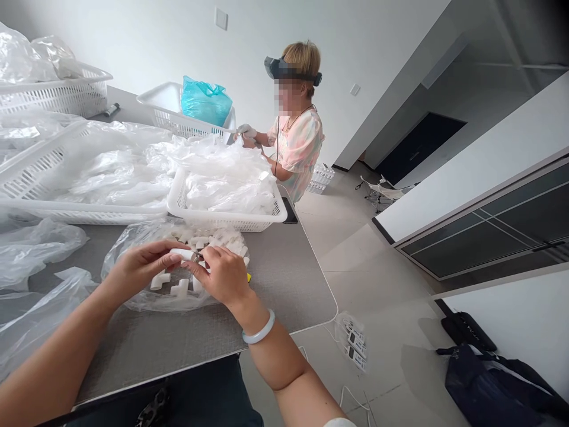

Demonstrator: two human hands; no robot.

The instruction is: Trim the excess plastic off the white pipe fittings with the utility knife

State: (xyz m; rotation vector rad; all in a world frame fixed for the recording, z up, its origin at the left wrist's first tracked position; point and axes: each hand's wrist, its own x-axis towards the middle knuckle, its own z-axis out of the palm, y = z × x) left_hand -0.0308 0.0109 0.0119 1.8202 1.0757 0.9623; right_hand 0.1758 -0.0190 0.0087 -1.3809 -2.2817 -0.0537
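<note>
A grey table [288,284] carries a spread clear bag [166,302] of white pipe pieces [180,289] at the near side, a small basket [242,225] just beyond, a large basket [89,210] to the left, loose plastic [40,249] at near left, and a dark flat thing [290,213], perhaps a phone, at right

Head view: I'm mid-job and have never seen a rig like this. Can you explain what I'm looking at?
There is no machine arm here: the left hand and right hand are a person's own, bare. This single picture comes from a camera on that person's head, looking forward and down. The left fingers hold a white fitting; the right fingers, at its end, appear to pinch a metallic piece, too small to identify. Below, on the grey table, more white fittings lie in a spread clear bag. Behind stand white baskets, most heaped with clear plastic. At the far side, a co-worker wears a headset.
</note>
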